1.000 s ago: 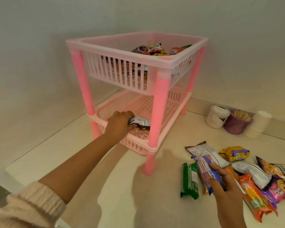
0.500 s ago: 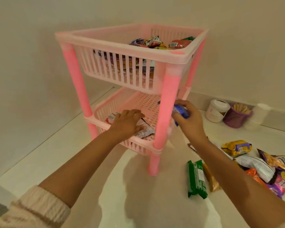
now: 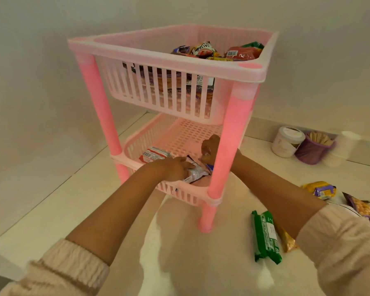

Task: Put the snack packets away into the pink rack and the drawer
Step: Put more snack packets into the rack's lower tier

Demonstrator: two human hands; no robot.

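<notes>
A pink two-tier rack (image 3: pixel 233 133) stands on the counter. Its top basket (image 3: pixel 158 58) holds several snack packets (image 3: pixel 218 52). Both my hands are inside the lower basket (image 3: pixel 179 133). My left hand (image 3: pixel 175 167) rests on a silver-white packet (image 3: pixel 195 173) near the front edge. My right hand (image 3: pixel 209 149) reaches in behind the front-right post, fingers closed on a blue packet (image 3: pixel 209 167) that is mostly hidden. A red-and-white packet (image 3: pixel 154 154) lies in the lower basket to the left.
Loose packets lie on the counter at right: a green one (image 3: pixel 265 238), a gold one (image 3: pixel 287 240), a yellow-purple one (image 3: pixel 320 189) and a nut packet (image 3: pixel 367 208). A white jar (image 3: pixel 286 141), a purple cup (image 3: pixel 314 148) and a white cup (image 3: pixel 344 144) stand by the wall.
My right hand lifted the blue packet from the counter pile and carried it left into the lower basket. My left hand set the silver-white packet down there and stays on it.
</notes>
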